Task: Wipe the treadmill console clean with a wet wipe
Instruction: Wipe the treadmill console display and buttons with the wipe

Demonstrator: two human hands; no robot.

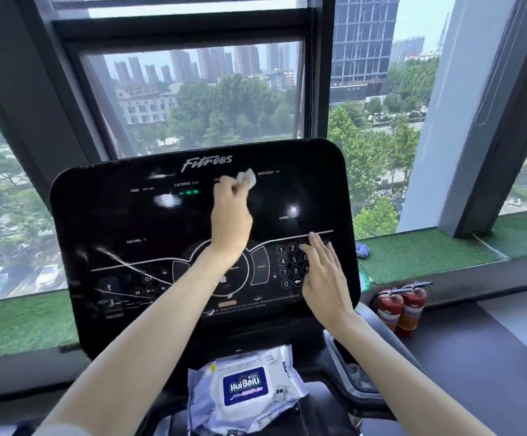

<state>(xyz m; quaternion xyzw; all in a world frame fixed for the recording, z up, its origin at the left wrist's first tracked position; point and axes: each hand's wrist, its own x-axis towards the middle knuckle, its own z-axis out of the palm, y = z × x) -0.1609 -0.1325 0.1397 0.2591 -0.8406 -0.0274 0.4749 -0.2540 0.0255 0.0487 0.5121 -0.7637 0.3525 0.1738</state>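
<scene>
The black treadmill console point(105, 221) fills the middle of the view, with white smears on its lower left. My left hand point(230, 215) reaches up to the console's upper middle and grips a crumpled white wet wipe point(247, 178) against the panel, just under the "Fitness" logo. My right hand point(323, 275) lies flat with straight fingers over the number keypad at the lower right, covering part of it. A pack of wet wipes point(245, 388) with a blue label sits below the console.
Large windows stand right behind the console. A green turf ledge point(426, 253) runs along the window, with a small blue packet point(362, 249) on it. Two red fire extinguishers point(402, 308) stand on the floor to the right.
</scene>
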